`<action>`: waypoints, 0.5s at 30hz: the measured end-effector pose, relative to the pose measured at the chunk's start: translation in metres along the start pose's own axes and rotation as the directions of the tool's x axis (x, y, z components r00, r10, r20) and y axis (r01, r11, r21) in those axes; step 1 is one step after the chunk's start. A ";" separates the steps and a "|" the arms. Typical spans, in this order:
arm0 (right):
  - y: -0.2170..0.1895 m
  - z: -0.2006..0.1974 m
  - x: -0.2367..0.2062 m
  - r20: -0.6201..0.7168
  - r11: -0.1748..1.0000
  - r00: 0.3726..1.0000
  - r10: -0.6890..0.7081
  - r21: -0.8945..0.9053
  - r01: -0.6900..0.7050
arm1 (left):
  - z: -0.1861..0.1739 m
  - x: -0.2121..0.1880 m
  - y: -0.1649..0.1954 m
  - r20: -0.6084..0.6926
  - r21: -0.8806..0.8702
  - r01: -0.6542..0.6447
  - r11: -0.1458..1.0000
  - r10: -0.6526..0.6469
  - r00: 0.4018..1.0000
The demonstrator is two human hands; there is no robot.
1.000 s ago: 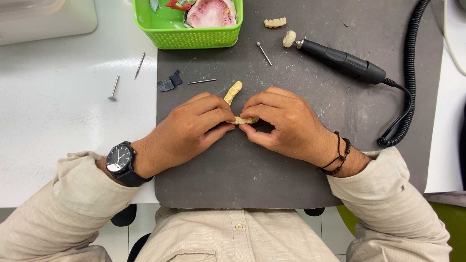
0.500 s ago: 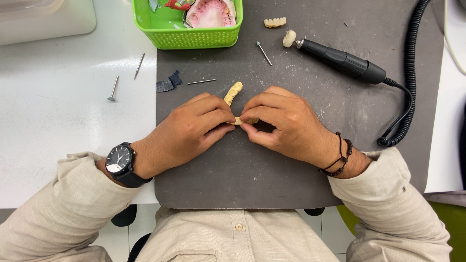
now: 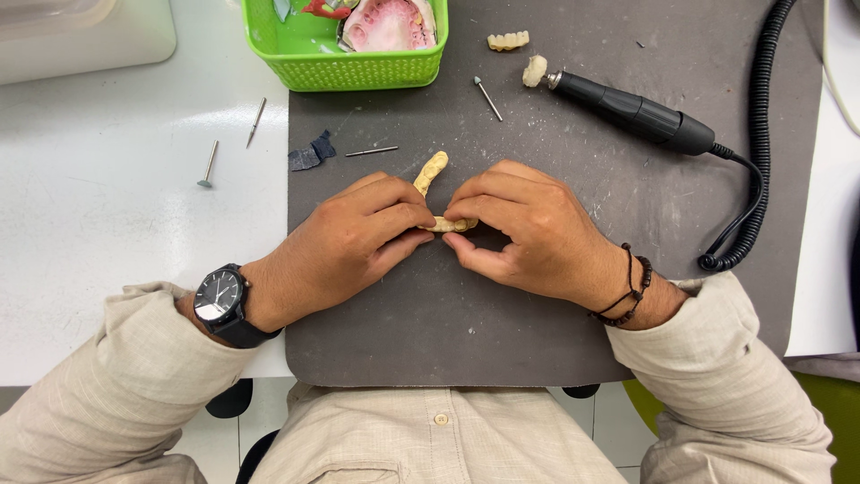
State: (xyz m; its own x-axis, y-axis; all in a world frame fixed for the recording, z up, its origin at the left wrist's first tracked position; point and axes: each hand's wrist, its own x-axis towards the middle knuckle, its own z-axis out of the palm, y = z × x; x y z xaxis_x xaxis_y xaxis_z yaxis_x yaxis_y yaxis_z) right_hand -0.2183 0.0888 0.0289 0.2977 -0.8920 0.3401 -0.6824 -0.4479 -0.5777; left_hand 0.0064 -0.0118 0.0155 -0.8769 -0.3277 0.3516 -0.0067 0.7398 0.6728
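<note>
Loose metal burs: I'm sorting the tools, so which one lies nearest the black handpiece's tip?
The bur on the grey mat, left of the handpiece. Another lies near the mat's left edge; two lie on the white table.

Beige sleeves (image 3: pixel 107 376), black wristwatch (image 3: pixel 219 296), beaded bracelet (image 3: pixel 627 291)

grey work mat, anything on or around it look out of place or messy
Slightly untidy. The grey work mat carries pale dust and scuffs. Two thin metal burs lie loose off it on the white table. Both the left hand and right hand pinch a curved tan dental piece.
</note>
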 end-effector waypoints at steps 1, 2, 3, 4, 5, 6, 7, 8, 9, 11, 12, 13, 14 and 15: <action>0.000 0.001 0.000 -0.006 1.000 1.000 -0.009 -0.006 0.008 | 0.000 0.000 0.000 0.001 0.003 0.004 1.000 -0.004 1.000; 0.000 0.001 0.000 -0.013 1.000 1.000 -0.017 -0.014 0.017 | 0.001 0.000 0.001 0.002 0.006 0.006 1.000 -0.006 1.000; 0.000 0.002 0.000 -0.020 0.999 0.999 -0.027 -0.022 0.026 | 0.000 0.000 0.001 0.004 0.010 0.009 1.000 -0.009 1.000; 0.000 0.002 0.000 -0.018 0.999 0.999 -0.026 -0.023 0.026 | 0.000 0.000 0.001 0.005 0.010 0.006 1.000 -0.006 1.000; 0.001 0.003 0.000 -0.016 0.999 1.000 -0.026 -0.023 0.026 | 0.000 0.000 0.001 0.006 0.010 0.004 1.000 -0.004 1.000; 0.002 0.003 -0.001 -0.014 0.999 1.000 -0.027 -0.023 0.026 | 0.001 0.000 0.001 0.007 0.011 0.002 1.000 -0.002 1.000; 0.002 0.004 -0.001 -0.011 1.000 1.000 -0.018 -0.022 0.018 | 0.001 0.000 0.001 0.007 0.010 0.003 1.000 -0.004 1.000; 0.002 0.004 -0.001 -0.010 1.000 1.000 -0.010 -0.023 0.009 | 0.000 0.000 0.001 0.006 0.009 0.004 1.000 -0.004 1.000; 0.002 0.004 -0.002 -0.008 1.000 1.000 -0.001 -0.023 0.000 | 0.001 0.000 0.001 0.006 0.008 0.004 1.000 -0.004 1.000; 0.002 0.005 -0.002 0.000 1.000 1.000 0.004 -0.022 -0.004 | 0.001 0.000 0.000 0.006 0.002 0.002 1.000 -0.002 1.000; 0.003 0.005 -0.002 0.003 1.000 1.000 0.004 -0.025 -0.004 | 0.000 0.000 0.000 0.004 0.001 -0.001 1.000 0.001 1.000; 0.003 0.005 -0.002 0.002 1.000 1.000 0.007 -0.024 -0.007 | 0.000 0.000 0.000 0.003 0.002 -0.002 1.000 0.002 1.000; 0.003 0.005 -0.002 0.003 1.000 1.000 0.011 -0.022 -0.011 | 0.001 0.000 0.000 0.003 0.002 -0.002 1.000 0.002 1.000; 0.003 0.006 -0.002 0.003 1.000 1.000 0.015 -0.019 -0.015 | 0.000 0.000 0.000 0.003 0.002 -0.002 1.000 0.002 1.000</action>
State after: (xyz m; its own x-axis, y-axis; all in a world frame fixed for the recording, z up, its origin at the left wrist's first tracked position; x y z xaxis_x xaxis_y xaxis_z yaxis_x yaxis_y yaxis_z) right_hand -0.2172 0.0887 0.0219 0.2897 -0.8987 0.3292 -0.6993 -0.4336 -0.5683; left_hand 0.0063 -0.0120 0.0153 -0.8785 -0.3245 0.3508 -0.0063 0.7418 0.6706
